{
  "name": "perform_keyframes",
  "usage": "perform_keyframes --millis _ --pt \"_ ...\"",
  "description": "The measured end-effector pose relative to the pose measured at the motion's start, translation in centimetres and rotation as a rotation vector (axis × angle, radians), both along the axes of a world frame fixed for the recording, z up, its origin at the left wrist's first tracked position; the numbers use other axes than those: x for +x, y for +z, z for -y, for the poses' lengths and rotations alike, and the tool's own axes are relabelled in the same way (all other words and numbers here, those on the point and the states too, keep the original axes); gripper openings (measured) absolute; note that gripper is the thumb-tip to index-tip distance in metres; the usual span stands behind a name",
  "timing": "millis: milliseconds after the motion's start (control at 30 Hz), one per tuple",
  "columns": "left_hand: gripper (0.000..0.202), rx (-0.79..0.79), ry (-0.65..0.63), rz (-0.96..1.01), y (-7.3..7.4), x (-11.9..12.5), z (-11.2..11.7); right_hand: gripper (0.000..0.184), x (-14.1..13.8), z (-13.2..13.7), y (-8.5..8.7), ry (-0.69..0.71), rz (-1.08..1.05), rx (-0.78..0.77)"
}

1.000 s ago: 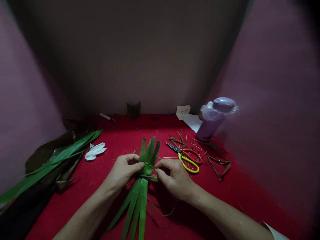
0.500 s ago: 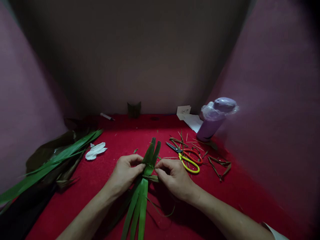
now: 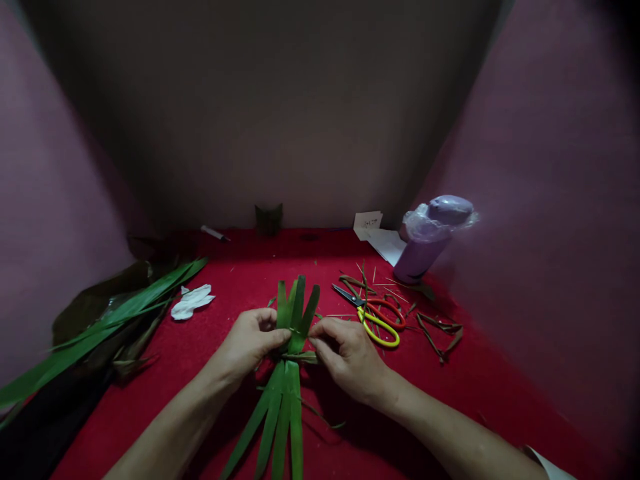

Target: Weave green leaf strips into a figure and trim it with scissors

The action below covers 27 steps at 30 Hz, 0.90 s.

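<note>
A bundle of green leaf strips [image 3: 287, 400] stands between my hands, its long ends fanning toward me and its shorter tips pointing away. A brownish dried strip [image 3: 303, 358] crosses its middle, and a thin strand binds the leaves a little higher. My left hand [image 3: 257, 340] pinches the bundle from the left, thumb over the front. On the right side, the thumb and index finger of my right hand [image 3: 347, 353] are closed together at the bundle's edge; what lies between them is too small to make out. Scissors [image 3: 373, 313] with red and yellow handles lie beyond my right hand.
Long green leaves [image 3: 125, 320] lie on dark material at left, beside a crumpled white tissue [image 3: 191, 302]. Thin sticks and dried strips [image 3: 443, 337] are scattered at right. A purple bottle [image 3: 423, 253] and white papers [image 3: 387, 245] stand near the back wall. A pink wall rises on each side.
The bundle has turned slightly and its tips and lower strips have spread, showing another tip at the left. My left hand has shifted a little; the right hand stays almost in place.
</note>
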<state>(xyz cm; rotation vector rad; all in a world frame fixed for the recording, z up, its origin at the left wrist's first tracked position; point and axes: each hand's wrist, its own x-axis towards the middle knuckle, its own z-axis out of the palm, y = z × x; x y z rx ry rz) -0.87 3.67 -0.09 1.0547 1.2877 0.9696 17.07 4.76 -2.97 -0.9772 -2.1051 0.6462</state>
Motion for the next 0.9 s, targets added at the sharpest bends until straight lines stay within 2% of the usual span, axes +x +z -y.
perform_keyframes --millis 200,533,900 --pt "0.016 -0.043 -0.030 0.024 0.2 -0.4 -0.1 0.014 0.2 0.0 0.0 0.050 0.011 0.047" --pt "0.016 -0.057 -0.021 0.042 0.1 -0.6 0.0 0.016 0.3 -0.1 -0.2 0.042 0.012 0.048" --pt "0.020 -0.069 -0.093 0.008 0.1 -1.3 -0.1 0.020 0.4 0.0 0.0 0.045 0.051 0.056"
